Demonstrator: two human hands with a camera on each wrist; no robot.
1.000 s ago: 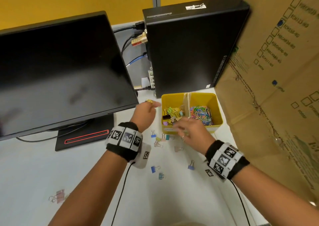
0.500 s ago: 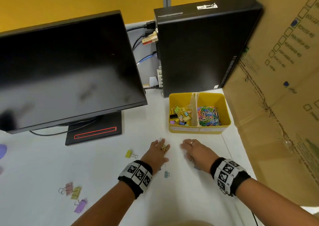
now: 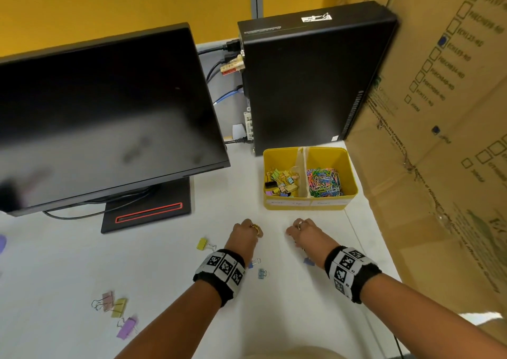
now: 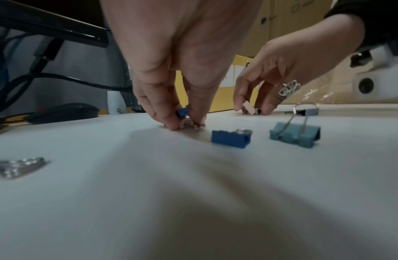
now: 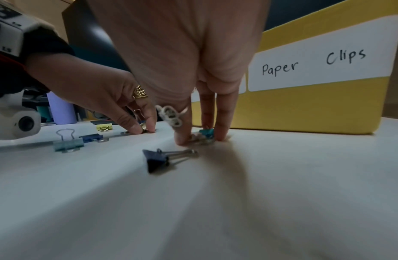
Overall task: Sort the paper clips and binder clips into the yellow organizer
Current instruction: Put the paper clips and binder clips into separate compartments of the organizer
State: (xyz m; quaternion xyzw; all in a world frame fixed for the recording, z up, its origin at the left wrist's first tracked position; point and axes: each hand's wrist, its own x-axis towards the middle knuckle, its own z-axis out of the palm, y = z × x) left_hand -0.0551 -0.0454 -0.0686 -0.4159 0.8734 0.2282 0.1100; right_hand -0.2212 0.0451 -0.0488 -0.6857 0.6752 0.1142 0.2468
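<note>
- Head view hides both sets of fingertips: the left hand and right hand rest knuckles-up on the white desk, just in front of the yellow organizer.
- Left wrist view shows the left hand's grip pinched closed on a small blue binder clip at the desk surface; most of that clip is covered by thumb and fingers.
- Right wrist view shows the right hand's fingers pressed down around a teal binder clip, gripping it against the desk; a blurred metal part beside it is hard to make out.
- From the left wrist view a pale clip also sits under the right hand's fingers; whether it is a separate piece I cannot tell.
- Organizer has two compartments: binder clips in the left one, a heap of coloured paper clips in the right one. Both heaps are too tangled to count.
- A label reading "Paper Clips" shows on the front; the other label is blurred and cut off.
- Loose binder clips counted on the desk in the head view: one yellow, two blue ones behind the left wrist, one dark blue partly hidden by the right wrist, and three, pink, yellow and purple, near the left forearm.
- One monitor and one black computer case stand behind.
</note>
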